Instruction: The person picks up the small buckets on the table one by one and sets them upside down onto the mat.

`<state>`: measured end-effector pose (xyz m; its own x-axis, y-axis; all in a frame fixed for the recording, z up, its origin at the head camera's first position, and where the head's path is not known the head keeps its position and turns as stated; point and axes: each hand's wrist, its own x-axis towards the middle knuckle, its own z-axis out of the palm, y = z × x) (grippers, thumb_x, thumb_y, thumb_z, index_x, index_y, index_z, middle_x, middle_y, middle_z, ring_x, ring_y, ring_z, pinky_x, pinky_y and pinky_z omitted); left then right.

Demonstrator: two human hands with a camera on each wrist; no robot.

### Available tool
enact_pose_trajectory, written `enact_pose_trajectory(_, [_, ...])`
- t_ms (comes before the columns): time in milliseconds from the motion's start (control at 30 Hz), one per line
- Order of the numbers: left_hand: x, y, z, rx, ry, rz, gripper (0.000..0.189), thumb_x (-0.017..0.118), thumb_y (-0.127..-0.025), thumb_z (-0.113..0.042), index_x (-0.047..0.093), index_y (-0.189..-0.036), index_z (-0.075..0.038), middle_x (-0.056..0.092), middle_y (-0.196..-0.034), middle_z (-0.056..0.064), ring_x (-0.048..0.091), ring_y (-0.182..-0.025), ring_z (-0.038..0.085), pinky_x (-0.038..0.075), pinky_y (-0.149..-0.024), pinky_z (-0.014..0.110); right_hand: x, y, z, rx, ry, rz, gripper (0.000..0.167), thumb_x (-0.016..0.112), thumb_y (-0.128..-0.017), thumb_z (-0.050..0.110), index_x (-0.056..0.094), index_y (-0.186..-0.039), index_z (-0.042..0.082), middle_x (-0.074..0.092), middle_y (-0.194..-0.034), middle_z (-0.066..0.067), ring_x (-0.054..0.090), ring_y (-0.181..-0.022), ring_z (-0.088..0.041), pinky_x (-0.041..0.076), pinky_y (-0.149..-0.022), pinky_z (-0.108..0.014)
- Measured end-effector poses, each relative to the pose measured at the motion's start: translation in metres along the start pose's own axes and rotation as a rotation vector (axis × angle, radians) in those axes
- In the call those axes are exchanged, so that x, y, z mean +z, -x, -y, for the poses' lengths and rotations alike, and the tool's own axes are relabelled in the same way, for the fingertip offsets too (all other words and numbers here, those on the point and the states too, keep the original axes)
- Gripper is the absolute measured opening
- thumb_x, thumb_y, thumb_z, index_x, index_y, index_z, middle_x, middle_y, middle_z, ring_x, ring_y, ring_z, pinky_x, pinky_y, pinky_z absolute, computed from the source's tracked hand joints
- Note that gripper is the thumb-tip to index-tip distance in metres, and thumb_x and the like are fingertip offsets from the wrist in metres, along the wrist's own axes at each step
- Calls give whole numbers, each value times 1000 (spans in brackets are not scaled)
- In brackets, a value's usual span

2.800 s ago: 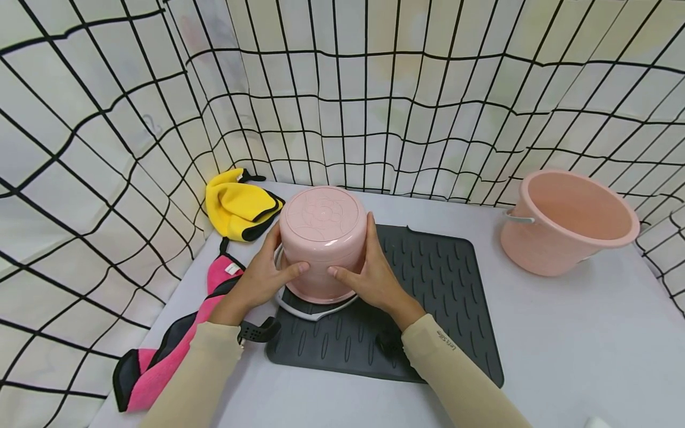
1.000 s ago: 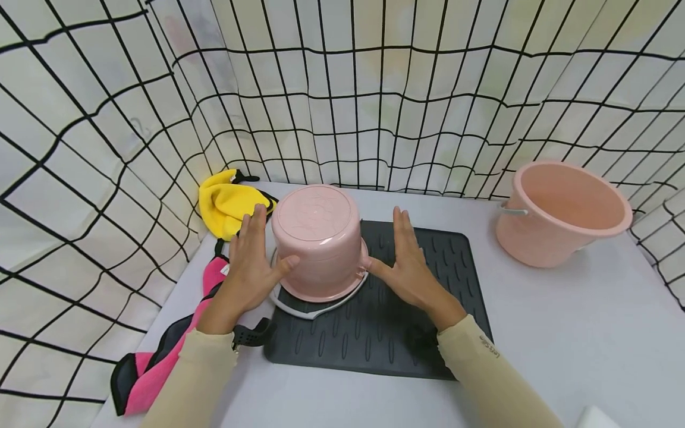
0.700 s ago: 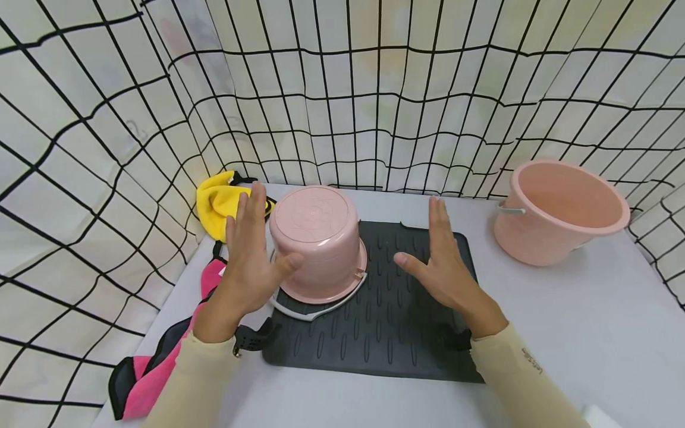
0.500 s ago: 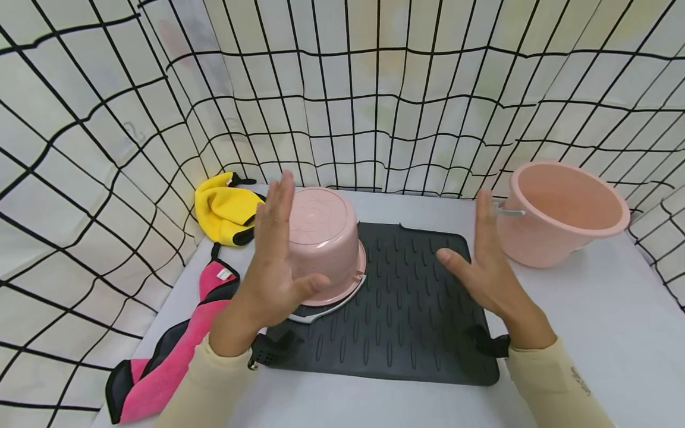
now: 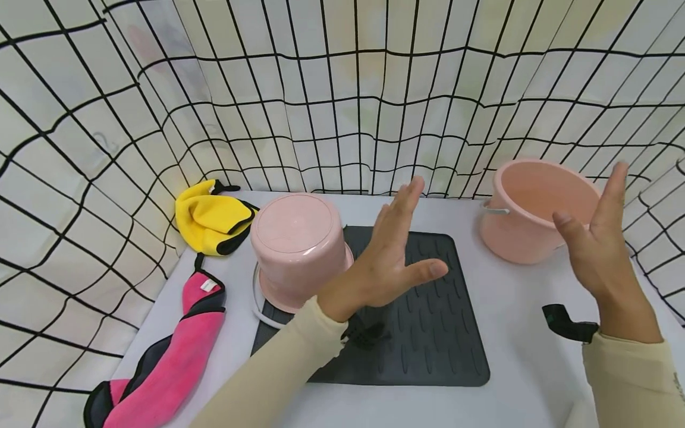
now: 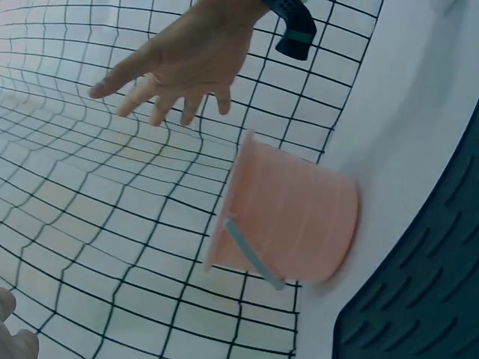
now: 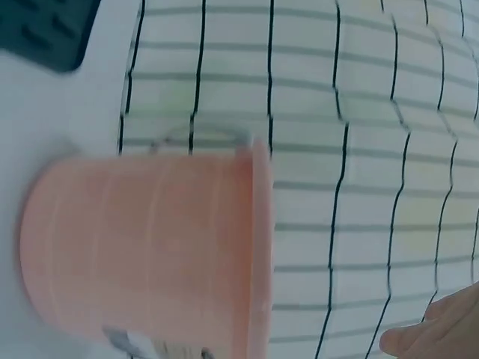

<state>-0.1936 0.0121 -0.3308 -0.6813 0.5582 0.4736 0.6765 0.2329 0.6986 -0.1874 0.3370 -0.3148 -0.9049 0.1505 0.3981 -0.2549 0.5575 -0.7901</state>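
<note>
A pink bucket (image 5: 291,255) stands upside down on the left part of a dark ribbed mat (image 5: 428,321). Its white handle (image 5: 255,297) hangs round the rim. Farther right, a second, peach-pink bucket (image 5: 519,223) stands upright, its mouth facing up; it also fills much of the right wrist view. My left hand (image 5: 382,255) hovers over the mat between the two buckets, fingers straight, thumb spread, holding nothing. Raised beside the upright bucket's right side is my right hand (image 5: 602,255), fingers extended and holding nothing; the left wrist view shows it too.
A yellow cloth item with black trim (image 5: 214,217) lies at the back left. In front of it, a pink and black cloth item (image 5: 176,356) stretches along the table's left edge. Black grid netting (image 5: 342,101) encloses the back and sides. Something white (image 5: 580,413) shows at the front edge.
Both hands have released the overturned bucket and moved right, the right hand to the upright bucket and the left across the mat. The overturned bucket stays on the mat.
</note>
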Motion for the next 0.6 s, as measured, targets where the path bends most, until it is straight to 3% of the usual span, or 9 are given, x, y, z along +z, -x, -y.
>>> enact_pose_trajectory(100, [16,-20,14,-75,28,13,119,23,-81,-99,-12,-167,-26,-12,-172,-14,-16,-157,7,-7,-126,59,-12,-12,-13,45,55,-41,100,56,-98,38,-17,-166,26,-21,-172,6,-22,-154,-8,-23,-117,-47])
enact_pose_trajectory(233, [34,-44,28,-142,50,46,114,22,-81,-99,-16,-165,-32,-14,-171,-17,-15,-157,6,-5,-126,60,-28,-25,-31,158,62,-64,98,51,-103,45,-23,-164,26,-27,-170,5,-31,-153,-15,-25,-114,-53])
enact_pose_trajectory(367, [52,-69,40,-201,55,81,101,37,-95,-80,-16,-165,-32,-12,-172,-13,-11,-158,9,-2,-126,61,-40,-38,-49,265,18,-44,92,42,-108,47,-31,-160,26,-36,-167,2,-38,-150,-27,-25,-110,-64])
enact_pose_trajectory(467, [67,-87,47,-267,88,79,97,49,-99,-64,-12,-167,-31,-7,-173,-11,-7,-158,8,0,-127,59,-48,-47,-62,322,-18,-5,89,35,-109,49,-36,-157,27,-41,-164,-1,-40,-147,-34,-24,-106,-70])
enact_pose_trajectory(600, [88,-107,56,-356,130,70,93,51,-102,-60,-5,-168,-28,1,-174,-10,0,-159,9,4,-128,56,-60,-57,-78,404,-74,54,90,31,-108,57,-42,-153,31,-44,-161,-2,-42,-143,-37,-24,-104,-75])
